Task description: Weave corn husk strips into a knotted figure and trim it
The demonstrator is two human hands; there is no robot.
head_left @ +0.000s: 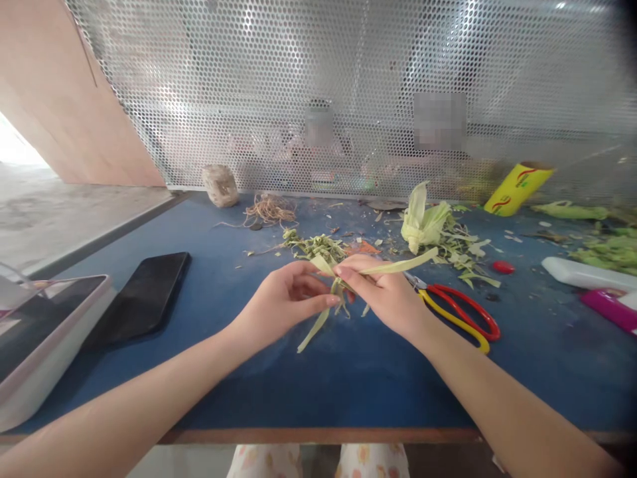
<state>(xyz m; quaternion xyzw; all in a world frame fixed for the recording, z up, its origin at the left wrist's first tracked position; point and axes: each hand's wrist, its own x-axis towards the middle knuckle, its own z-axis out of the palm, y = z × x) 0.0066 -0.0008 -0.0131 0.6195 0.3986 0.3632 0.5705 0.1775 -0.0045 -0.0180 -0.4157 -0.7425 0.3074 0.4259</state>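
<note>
My left hand (pixel 293 295) is curled, its thumb and fingers closed around a small bundle of dried greenish plant sprigs (pixel 318 247). My right hand (pixel 385 289) pinches a long pale green husk strip (pixel 403 264) against that bundle's lower end. One end of the strip juts out to the right over my right hand, while another pale end hangs down below my left thumb. Red-and-yellow-handled scissors (pixel 465 312) lie just beyond my right wrist, their blades partly hidden by my hand. A bunch of pale husk leaves (pixel 425 219) rests farther back, with shredded pieces beside it.
A black phone (pixel 144 299) and a white-rimmed container (pixel 54 352) are at left. Behind lie a jar (pixel 219 186) and a tangle of brown twine (pixel 269 211). To the right are a yellow tube (pixel 517 189), a magenta object (pixel 610 309) and green leaves (pixel 610 252). Perforated metal mesh (pixel 279 79) borders the blue table.
</note>
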